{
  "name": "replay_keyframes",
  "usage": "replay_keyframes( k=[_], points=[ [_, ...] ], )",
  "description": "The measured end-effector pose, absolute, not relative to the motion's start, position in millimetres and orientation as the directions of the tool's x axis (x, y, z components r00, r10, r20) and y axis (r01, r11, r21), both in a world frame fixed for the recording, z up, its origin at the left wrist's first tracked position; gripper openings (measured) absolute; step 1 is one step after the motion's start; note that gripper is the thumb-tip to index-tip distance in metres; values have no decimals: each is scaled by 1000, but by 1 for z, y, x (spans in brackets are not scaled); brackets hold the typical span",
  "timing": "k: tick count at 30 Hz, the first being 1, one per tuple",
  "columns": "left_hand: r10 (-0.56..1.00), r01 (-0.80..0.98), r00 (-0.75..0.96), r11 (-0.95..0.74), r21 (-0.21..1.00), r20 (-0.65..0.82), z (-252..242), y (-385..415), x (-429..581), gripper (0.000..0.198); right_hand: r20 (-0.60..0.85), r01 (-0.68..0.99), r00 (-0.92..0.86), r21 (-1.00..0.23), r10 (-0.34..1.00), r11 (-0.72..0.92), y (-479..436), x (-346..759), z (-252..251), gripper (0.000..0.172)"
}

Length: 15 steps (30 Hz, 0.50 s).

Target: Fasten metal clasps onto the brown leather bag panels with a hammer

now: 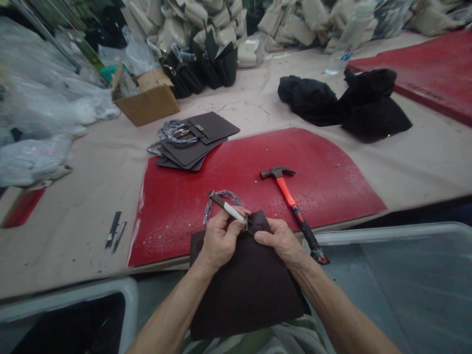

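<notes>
A dark brown bag panel (pixel 245 290) rests at the table's front edge and over my lap, with a plastic-wrapped handle (pixel 222 193) behind it. My left hand (pixel 220 240) is closed around a metal punch (pixel 229 208) wrapped in white. The punch slants across the fingers, its lower end by a small metal clasp (pixel 246 223) on the panel. On the clasp's other side, my right hand (pixel 282 240) pinches the panel's brown strap (pixel 260 221) between thumb and fingers. A claw hammer (pixel 285 189) with an orange and black handle lies to the right.
Under the hammer is a red board (pixel 306 152). Several brown bag panels (pixel 210 129) are stacked on its far left. Two narrow tools (pixel 116 231) lie left of it. Black cloth (pixel 342 101), a cardboard box (pixel 147 101) and a bottle (pixel 348 42) stand farther back. Plastic bins (pixel 398 233) flank my lap.
</notes>
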<state>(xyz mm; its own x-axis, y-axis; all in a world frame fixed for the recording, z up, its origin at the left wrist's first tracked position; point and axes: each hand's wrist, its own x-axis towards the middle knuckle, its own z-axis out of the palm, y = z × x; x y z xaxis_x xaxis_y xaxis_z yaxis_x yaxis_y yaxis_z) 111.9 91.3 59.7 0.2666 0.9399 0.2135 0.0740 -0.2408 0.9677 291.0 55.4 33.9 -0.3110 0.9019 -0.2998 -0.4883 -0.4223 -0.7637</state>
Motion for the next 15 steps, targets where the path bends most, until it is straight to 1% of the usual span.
replay_keyframes(
  k=[4, 9, 12, 15],
  points=[
    [956, 128, 245, -199, 972, 163, 63, 93, 113, 19, -267, -442, -379, -789, 886, -427, 52, 296, 38, 53],
    [959, 79, 248, -163, 983, 139, 64, 93, 117, 20, -357, -347, -325, -816, 876, -462, 55, 300, 38, 44],
    [965, 85, 222, -160, 983, 138, 63, 94, 118, 22, -339, -363, -335, -814, 879, -453, 56, 301, 41, 47],
    [969, 91, 213, -145, 985, 122, 60, 95, 119, 22, -315, -420, -379, -780, 870, -465, 53, 302, 43, 55]
  ],
)
